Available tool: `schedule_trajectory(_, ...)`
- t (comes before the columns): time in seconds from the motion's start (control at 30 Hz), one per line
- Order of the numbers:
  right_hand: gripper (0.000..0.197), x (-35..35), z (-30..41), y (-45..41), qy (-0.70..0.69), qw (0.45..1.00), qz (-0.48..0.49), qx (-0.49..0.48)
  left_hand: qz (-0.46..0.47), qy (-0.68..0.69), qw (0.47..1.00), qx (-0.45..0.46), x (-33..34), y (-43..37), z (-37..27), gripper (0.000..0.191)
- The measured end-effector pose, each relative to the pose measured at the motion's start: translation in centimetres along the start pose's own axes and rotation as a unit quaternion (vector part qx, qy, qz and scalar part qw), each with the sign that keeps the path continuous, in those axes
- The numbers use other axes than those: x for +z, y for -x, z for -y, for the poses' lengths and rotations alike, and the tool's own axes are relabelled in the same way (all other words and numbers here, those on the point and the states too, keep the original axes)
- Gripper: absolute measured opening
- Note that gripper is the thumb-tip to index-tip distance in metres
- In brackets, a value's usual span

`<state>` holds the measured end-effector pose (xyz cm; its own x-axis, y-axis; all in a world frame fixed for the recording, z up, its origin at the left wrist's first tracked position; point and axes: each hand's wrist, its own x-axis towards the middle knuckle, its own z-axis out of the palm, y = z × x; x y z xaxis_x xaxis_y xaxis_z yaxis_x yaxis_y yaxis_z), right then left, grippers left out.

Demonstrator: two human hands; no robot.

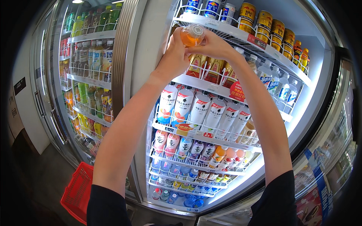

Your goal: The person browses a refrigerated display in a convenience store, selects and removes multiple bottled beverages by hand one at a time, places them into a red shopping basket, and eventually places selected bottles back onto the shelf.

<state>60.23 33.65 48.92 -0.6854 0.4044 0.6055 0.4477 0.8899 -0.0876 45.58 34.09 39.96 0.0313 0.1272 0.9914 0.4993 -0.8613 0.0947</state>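
Note:
Both my hands are raised in front of the lit drinks cooler, just under its top shelf. My left hand (176, 53) grips the left side of a bottle of orange drink (192, 35), whose pale cap faces the camera. From the right, my right hand (212, 45) has its thumb and fingers around the same bottle. Red and gold drink packs (213, 69) stand in the wire-fronted shelf just below my hands. Above them are Red Bull cans (247, 17), some silver and blue, others gold. White-labelled bottles (186, 104) line the shelf farther down.
The white front rail (237, 28) of the top shelf runs close above my hands. A metal door frame (124, 56) and a second cooler of bottles stand left. A red plastic basket (77, 192) is at lower left. The open glass door (311, 169) is at right.

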Motion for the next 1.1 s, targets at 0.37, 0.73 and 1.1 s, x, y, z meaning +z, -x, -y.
schedule_trajectory(0.37, 0.054, 0.5, 0.4, -1.1, 0.155, 0.982, -0.101, -0.025, 0.013, -0.007, 0.998, -0.055, 0.0, -0.9, 0.8, 0.064)
schedule_trajectory(0.73, 0.079, 1.6, -0.3, -2.8, 0.163, 0.982, -0.096, 0.022, -0.024, -0.077, 0.985, -0.15, 1.4, -1.9, 2.3, 0.06)
schedule_trajectory(1.1, 0.083, 5.0, -2.1, -2.6, 0.324, 0.937, -0.081, 0.105, -0.047, -0.162, 0.968, -0.185, 3.6, 0.7, 3.1, 0.044)
